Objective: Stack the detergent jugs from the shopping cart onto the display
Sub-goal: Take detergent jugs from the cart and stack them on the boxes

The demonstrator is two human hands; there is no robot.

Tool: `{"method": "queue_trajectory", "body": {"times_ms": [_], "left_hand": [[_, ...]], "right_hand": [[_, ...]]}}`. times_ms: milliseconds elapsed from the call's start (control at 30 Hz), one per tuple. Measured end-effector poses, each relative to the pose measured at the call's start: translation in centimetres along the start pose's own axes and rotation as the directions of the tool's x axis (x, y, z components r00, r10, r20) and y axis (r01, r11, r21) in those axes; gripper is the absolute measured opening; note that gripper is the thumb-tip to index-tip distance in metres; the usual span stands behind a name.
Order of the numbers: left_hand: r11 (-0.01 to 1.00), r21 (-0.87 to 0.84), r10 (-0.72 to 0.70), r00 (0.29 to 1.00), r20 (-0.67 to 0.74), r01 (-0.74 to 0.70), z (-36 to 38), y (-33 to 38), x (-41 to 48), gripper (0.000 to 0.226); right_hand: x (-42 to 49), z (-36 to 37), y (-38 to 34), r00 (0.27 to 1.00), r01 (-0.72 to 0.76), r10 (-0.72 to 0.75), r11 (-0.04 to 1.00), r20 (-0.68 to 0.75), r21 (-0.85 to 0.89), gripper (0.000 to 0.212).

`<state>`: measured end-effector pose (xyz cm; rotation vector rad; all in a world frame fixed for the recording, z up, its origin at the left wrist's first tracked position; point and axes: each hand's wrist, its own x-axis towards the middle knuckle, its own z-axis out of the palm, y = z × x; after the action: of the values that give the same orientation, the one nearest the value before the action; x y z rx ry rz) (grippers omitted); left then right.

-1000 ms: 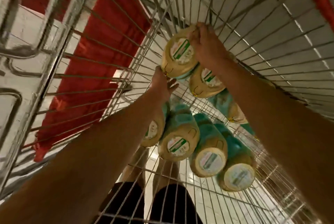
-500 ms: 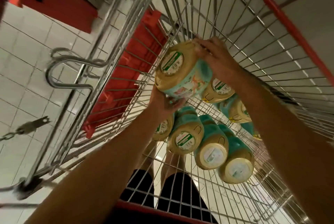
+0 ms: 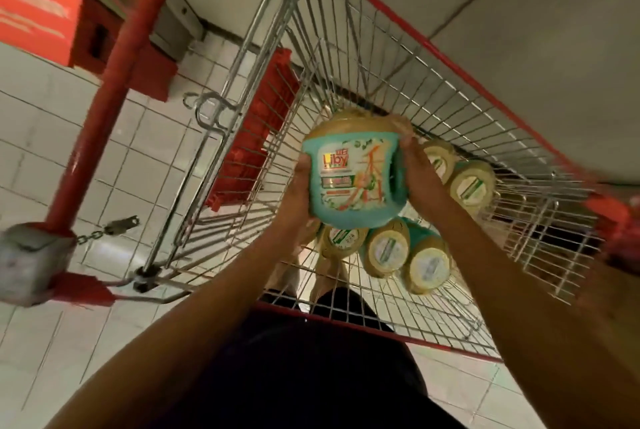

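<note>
Two hands, both gripping one detergent jug (image 3: 349,183): the left hand (image 3: 298,196) is curled against the jug's left flank and under its lower edge, and the right hand (image 3: 419,179) clasps the right flank, fingertips (image 3: 401,125) hooked over the tan top. Jug: teal body, tan top end, printed label reading "Liby" facing the camera and the right way up in view. Its long axis runs near vertical in the picture, leaning slightly, with the tan end pointing away from the person toward the far end of the cart and the teal base toward the person. Position: held between both forearms over the basket of the shopping cart (image 3: 460,124), in front of the stock beneath it; whether it touches any of that stock cannot be told. Remaining jugs (image 3: 386,248): at least five visible, lying in the wire basket with their round tan ends turned to the camera, three side by side below the held one and two more to its right behind the right hand. Cart fittings: red rim (image 3: 446,60) along the right side, red seat flap (image 3: 256,131) against the left wall, red handle bar (image 3: 110,93) running diagonally at left, grey coin lock (image 3: 31,262) at its lower end with a short chain (image 3: 100,233). Surroundings: pale tiled floor (image 3: 52,151); dark shorts (image 3: 311,366) at the bottom of the view; picture edges blurred.
</note>
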<state>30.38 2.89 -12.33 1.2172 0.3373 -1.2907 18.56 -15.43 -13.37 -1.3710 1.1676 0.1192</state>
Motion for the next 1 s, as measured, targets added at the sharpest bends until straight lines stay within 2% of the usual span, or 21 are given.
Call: {"method": "queue_trajectory", "body": {"times_ms": [67,167,267,400,533,700,800,900,1000], "left_hand": [[0.990,0.129,0.052,0.999,-0.010,-0.050,-0.4,0.9,-1.7,0.057],[0.948,0.297,0.103,0.993,0.056,-0.115,-0.6,2.0,-3.4,0.062],[0.926,0.362,0.072,0.990,0.121,-0.112,-0.4,3.0,-4.8,0.059],[0.909,0.408,-0.004,0.979,0.204,-0.082,0.3,3.2,-6.3,0.055],[0.865,0.496,-0.049,0.972,0.231,-0.075,1.7,2.3,-8.1,0.058],[0.777,0.626,-0.086,0.973,0.212,-0.067,5.0,0.2,-10.9,0.083],[0.752,0.652,-0.135,0.945,0.297,-0.097,7.1,-2.1,-12.4,0.062],[0.695,0.710,-0.175,0.930,0.322,-0.115,9.7,-5.0,-14.0,0.048],[0.664,0.736,-0.235,0.899,0.370,-0.130,12.4,-8.9,-15.6,0.055]], "right_hand": [[-3.1,0.6,-0.1,1.000,0.004,-0.004,0.998,0.002,0.059,0.056],[-7.1,2.1,-0.1,0.996,-0.010,0.039,0.941,-0.078,0.337,0.071],[-10.3,2.9,-0.1,0.984,0.002,0.083,0.880,-0.158,0.476,0.065],[-14.0,2.9,0.7,0.953,0.015,0.136,0.872,-0.272,0.488,0.054],[-18.0,2.2,1.9,0.927,0.051,0.159,0.844,-0.340,0.533,0.060],[-22.6,0.4,4.5,0.888,0.045,0.238,0.805,-0.393,0.591,0.069],[-25.8,-0.9,6.9,0.857,0.105,0.247,0.777,-0.453,0.621,0.068],[-29.3,-2.2,9.8,0.823,0.167,0.261,0.738,-0.505,0.654,0.068],[-33.0,-3.4,13.2,0.771,0.231,0.317,0.669,-0.552,0.706,0.067]]}}
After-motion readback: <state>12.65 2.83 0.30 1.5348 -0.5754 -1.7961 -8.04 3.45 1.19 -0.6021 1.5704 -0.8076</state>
